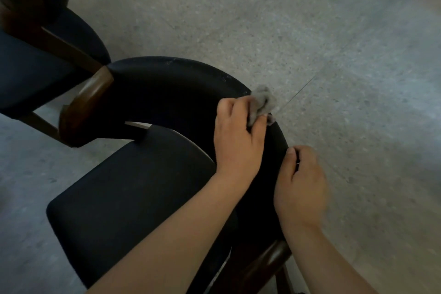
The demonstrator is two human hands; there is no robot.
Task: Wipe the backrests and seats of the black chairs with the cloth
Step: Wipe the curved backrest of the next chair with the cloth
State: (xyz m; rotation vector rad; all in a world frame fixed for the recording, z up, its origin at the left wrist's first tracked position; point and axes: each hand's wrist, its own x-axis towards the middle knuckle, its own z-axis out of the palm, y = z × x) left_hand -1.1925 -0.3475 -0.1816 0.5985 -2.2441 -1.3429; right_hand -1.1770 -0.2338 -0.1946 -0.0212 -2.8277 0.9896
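At the far left stands a second chair (35, 71), dark-upholstered with a brown wooden frame, its seat and part of its backrest cut off by the picture's edge. Just right of it, nearly touching at the wooden arm end (86, 102), is the black chair being worked on. Its padded seat (133, 196) fills the near left-centre, and its curved black backrest (167, 88) sweeps in an arc from that wooden arm end, across the far side, and down the right toward the near edge, where another brown wooden arm end (267, 262) shows.

The left hand (238, 136) reaches over the seat to the right part of the backrest's top rim. Its fingers are curled closed around a crumpled grey cloth (262, 102), which bunches out beyond the fingers and is pressed on the rim. Pale dusty flecks show along the rim to the left of the cloth.

Nearer and further right, the right hand (300, 186) grips the outer edge of the backrest, thumb on the top of the rim and fingers wrapped round the outside, closed on the padding.

A speckled grey floor (310, 31) lies under both chairs and fills the far and right of the scene, with a thin seam line running diagonally away from the cloth. No containers are in view.
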